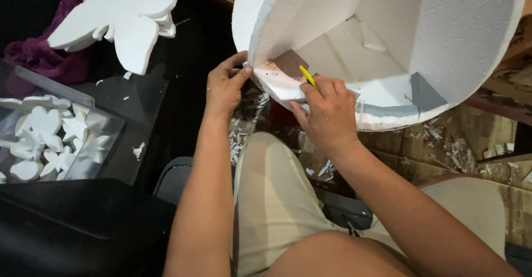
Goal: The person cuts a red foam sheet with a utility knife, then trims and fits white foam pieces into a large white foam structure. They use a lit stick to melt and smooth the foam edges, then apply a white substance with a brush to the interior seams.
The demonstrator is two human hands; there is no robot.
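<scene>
Foam drum (443,39) — big, white, hollow — lies tipped on its side above the knees, its rim facing the person. Left hand (224,86) pinches the near rim edge, fingers curled over it. Right hand (327,113) is closed on a yellow pencil (308,76), tip on a brown card (290,62) against the inner wall. Foam scraps (443,144) litter the floor; foam cutouts (119,14) sit well clear at left.

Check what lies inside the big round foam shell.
Inside the foam shell are flat white foam panels forming a recessed corner and a grey patch near the rim. A brown sanding piece sits at the edge; the right hand covers the rim beneath it.
</scene>
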